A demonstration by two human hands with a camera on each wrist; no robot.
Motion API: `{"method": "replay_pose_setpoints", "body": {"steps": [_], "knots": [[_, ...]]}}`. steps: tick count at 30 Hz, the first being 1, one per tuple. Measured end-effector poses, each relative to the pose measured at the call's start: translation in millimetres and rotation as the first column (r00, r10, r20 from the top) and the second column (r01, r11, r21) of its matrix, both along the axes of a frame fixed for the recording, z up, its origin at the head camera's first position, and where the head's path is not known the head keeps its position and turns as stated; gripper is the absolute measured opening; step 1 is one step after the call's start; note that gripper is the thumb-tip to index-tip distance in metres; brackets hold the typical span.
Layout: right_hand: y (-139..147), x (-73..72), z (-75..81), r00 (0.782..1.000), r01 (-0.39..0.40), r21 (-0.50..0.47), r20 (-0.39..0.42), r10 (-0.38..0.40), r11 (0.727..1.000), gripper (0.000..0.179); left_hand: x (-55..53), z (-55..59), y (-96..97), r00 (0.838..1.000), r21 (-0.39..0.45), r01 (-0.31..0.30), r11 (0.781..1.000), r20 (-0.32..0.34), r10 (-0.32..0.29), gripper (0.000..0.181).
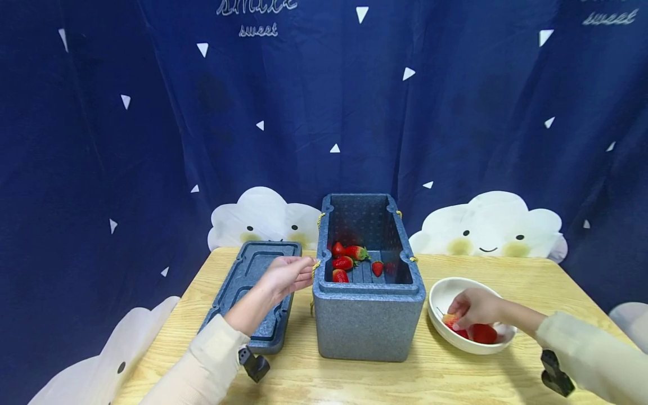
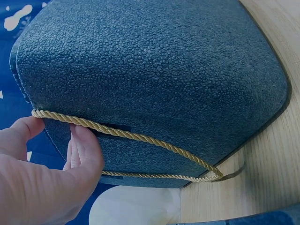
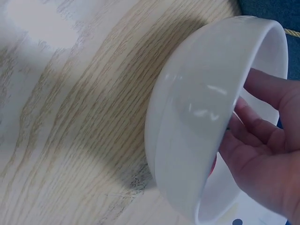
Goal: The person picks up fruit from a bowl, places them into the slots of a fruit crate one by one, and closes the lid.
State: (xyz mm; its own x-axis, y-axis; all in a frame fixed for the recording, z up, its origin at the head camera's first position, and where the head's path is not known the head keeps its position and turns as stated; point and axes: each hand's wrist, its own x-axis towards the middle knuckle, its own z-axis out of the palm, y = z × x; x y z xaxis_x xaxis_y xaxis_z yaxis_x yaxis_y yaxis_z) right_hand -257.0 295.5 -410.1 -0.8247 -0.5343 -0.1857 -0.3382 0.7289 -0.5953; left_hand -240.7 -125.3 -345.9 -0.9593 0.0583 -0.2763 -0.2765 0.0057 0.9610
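Note:
At the left side of a blue-grey foam box (image 1: 369,323), my left hand (image 1: 291,275) touches the wall near the rim, by a gold rope handle (image 2: 140,137). In the left wrist view its thumb and fingertips lie at the rope with a gap between them. Several strawberries (image 1: 344,262) lie on the box floor. My right hand (image 1: 476,308) reaches down into a white bowl (image 1: 440,326), its thumb and fingers pinching a strawberry (image 1: 449,319). Beside it in the bowl lies more red fruit (image 1: 484,334). The right wrist view mostly hides the fruit behind the bowl wall.
Left of the box, the blue-grey lid (image 1: 238,287) lies on the wooden table (image 1: 369,382), partly under my left forearm. A dark blue curtain (image 1: 304,84) with white triangles and cloud faces hangs behind the table.

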Motion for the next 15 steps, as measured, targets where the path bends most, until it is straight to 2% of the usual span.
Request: {"method": "replay_pose_setpoints", "body": {"steps": [3,6,8,10,12,15], "knots": [[-1.2,1.1,0.2,0.999,0.028,-0.031,0.025,-0.027,0.999,0.024,-0.3,-0.2,0.5,1.000,-0.002,0.000,1.000,0.001,0.000,0.043],[-2.8,2.6,-1.0,0.994,0.070,-0.075,0.089,-0.063,0.995,0.023,-0.2,-0.6,0.6,1.000,-0.002,0.004,1.000,-0.004,-0.004,0.042],[-3.2,2.6,-3.2,0.982,0.101,-0.121,0.172,-0.079,0.987,0.023,-0.4,-0.6,0.4,1.000,0.001,0.003,1.000,-0.005,-0.003,0.043],[-1.9,0.9,-6.0,0.967,0.098,-0.169,0.250,-0.054,0.981,0.020,-0.3,-0.3,0.1,1.000,0.004,0.002,1.000,-0.006,-0.002,0.044],[-3.2,1.6,-6.7,0.950,0.129,-0.180,0.303,-0.070,0.975,0.020,0.1,0.0,-0.2,1.000,0.005,0.004,1.000,-0.007,-0.004,0.045],[-5.6,2.6,-5.1,0.950,0.148,-0.139,0.294,-0.102,0.979,0.019,0.5,-0.2,-0.4,1.000,0.009,0.012,1.000,-0.008,-0.012,0.046]]}}
